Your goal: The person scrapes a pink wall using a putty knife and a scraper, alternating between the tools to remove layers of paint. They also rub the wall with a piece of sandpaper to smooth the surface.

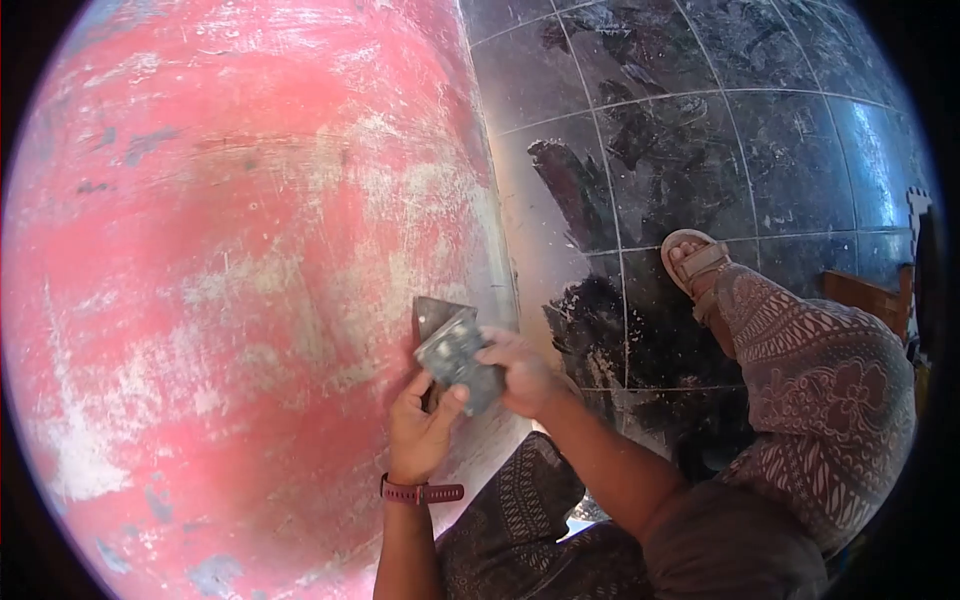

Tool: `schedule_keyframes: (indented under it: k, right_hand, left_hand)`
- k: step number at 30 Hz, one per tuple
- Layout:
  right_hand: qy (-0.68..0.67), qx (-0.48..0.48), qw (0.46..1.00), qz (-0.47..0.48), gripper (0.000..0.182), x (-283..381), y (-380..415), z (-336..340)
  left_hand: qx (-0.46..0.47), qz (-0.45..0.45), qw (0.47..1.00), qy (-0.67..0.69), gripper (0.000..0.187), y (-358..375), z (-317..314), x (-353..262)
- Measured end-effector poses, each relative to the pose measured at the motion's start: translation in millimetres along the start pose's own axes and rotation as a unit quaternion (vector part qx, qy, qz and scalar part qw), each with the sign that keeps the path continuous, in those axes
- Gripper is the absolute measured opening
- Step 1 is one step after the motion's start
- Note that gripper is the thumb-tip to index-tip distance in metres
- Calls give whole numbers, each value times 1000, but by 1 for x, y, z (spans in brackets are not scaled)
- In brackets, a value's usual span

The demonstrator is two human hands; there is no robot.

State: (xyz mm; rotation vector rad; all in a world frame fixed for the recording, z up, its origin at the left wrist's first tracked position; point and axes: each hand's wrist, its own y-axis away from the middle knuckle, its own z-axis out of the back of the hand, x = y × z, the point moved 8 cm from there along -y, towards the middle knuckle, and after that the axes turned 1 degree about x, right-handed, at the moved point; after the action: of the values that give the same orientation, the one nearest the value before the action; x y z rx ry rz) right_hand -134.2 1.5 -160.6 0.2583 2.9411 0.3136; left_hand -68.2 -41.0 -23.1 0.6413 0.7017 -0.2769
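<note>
Held in front of the pink wall is a folded, dusty grey sheet of sandpaper, with a darker flap showing behind its upper edge. My left hand, with a dark red band at the wrist, is closed on the lower left of the sheet, thumb in front and fingers behind. From the other side, my right hand grips its right edge with bent fingers, slightly smeared by motion.
A worn pink wall with pale scraped patches fills the left. Dark tiled floor, marked with dust and smears, lies to the right. My sandalled foot rests on it. A brown wooden piece is at the far right.
</note>
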Motion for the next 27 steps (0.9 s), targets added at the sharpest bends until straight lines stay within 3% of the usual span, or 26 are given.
schedule_keyframes:
  k: [2, 6, 8, 9, 11, 13, 16, 19, 21, 23, 25, 27]
  right_hand:
    - [92, -2, 995, 43, 25, -15, 0, -5]
    - [86, -91, 985, 122, 25, 8, -3, -3]
    - [14, -113, 990, 85, 27, 1, -7, -11]
    - [-23, -124, 990, 64, 28, -2, -7, -16]
    - [-127, 12, 991, -43, 30, -7, -8, -41]
    - [-167, 102, 975, -104, 31, 0, -3, -61]
    - [-48, 73, 994, -68, 32, 20, -8, -71]
    - [-109, 66, 992, 19, 34, 42, -22, -60]
    - [14, -69, 994, 84, 40, 67, -30, -25]
    - [180, -184, 955, 151, 45, 81, -34, 21]
    - [379, -274, 857, 217, 49, 70, -45, 83]
    - [576, -269, 751, 179, 49, 46, -46, 119]
  left_hand:
    - [-25, 3, 1000, 4, 33, 0, -2, -6]
    - [-65, -7, 998, 1, 27, -2, -2, -21]
    - [-57, -16, 997, -42, 24, -2, -5, -31]
    - [-62, -20, 998, 9, 23, -2, -9, -37]
    - [-73, -25, 991, 107, 20, 4, -16, -45]
    - [-99, 40, 979, 176, 20, 17, -10, -40]
    - [-134, 47, 978, 152, 24, 38, -4, -52]
    - [-179, -47, 980, 75, 25, 62, 0, -98]
    - [-208, -104, 971, 49, 25, 78, 4, -136]
    - [-236, -135, 961, 49, 28, 91, 15, -165]
    - [-262, -157, 951, 50, 28, 93, 21, -179]
    - [-281, -174, 942, 67, 27, 84, 28, -174]
